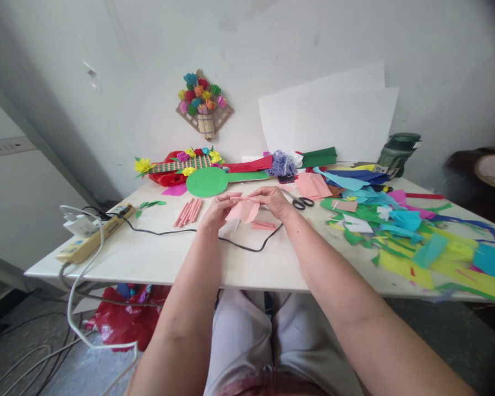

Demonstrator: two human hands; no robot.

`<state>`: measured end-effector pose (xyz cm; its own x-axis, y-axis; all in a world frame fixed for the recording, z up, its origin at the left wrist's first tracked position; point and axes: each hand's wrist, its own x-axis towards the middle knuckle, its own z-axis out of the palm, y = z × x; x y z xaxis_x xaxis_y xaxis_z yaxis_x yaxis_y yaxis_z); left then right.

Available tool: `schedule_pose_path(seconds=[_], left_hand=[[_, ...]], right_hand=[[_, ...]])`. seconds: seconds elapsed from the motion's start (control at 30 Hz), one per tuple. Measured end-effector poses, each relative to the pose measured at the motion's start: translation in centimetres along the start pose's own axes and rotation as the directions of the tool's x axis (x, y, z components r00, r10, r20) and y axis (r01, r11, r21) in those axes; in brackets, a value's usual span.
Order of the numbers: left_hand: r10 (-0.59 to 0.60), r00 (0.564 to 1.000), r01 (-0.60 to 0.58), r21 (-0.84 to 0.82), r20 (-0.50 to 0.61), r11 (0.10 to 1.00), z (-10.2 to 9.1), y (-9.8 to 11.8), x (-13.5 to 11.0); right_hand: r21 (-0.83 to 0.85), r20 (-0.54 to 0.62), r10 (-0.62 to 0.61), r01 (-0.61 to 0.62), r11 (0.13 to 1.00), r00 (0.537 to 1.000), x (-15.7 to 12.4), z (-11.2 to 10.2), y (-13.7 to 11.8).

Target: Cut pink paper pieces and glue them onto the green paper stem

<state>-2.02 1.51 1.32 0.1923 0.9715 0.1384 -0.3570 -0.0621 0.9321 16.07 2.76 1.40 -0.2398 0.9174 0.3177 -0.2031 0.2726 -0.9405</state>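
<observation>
My left hand and my right hand meet above the white table, both pinching the top edge of a small pink paper piece that hangs between them. Under the hands lies a rolled pink paper stick. Several more pink rolled sticks lie to the left of my left hand. Scissors rest just right of my right hand. A black cable loops across the table below the hands.
A heap of coloured paper scraps covers the right half of the table. A green paper paddle shape, paper flowers and a purple pompom lie at the back. A power strip sits at the left edge. A red bag is on the floor.
</observation>
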Motion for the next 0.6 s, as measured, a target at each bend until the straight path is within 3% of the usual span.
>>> schedule_pose_path(seconds=[0.17,0.37,0.6], left_hand=[[0.048,0.999,-0.048,-0.014,-0.010,0.999,-0.09,-0.01,0.13],[0.009,0.999,-0.004,0.093,-0.051,0.996,-0.31,-0.14,0.14],[-0.009,1.000,0.008,0.087,0.013,0.996,-0.56,0.10,-0.02]], right_hand=[[-0.005,-0.006,-0.002,0.002,1.000,1.000,-0.12,0.20,-0.18],[-0.016,0.019,-0.002,0.002,1.000,1.000,-0.17,0.20,-0.18],[-0.064,0.018,-0.020,0.021,0.998,1.000,-0.21,0.07,-0.22]])
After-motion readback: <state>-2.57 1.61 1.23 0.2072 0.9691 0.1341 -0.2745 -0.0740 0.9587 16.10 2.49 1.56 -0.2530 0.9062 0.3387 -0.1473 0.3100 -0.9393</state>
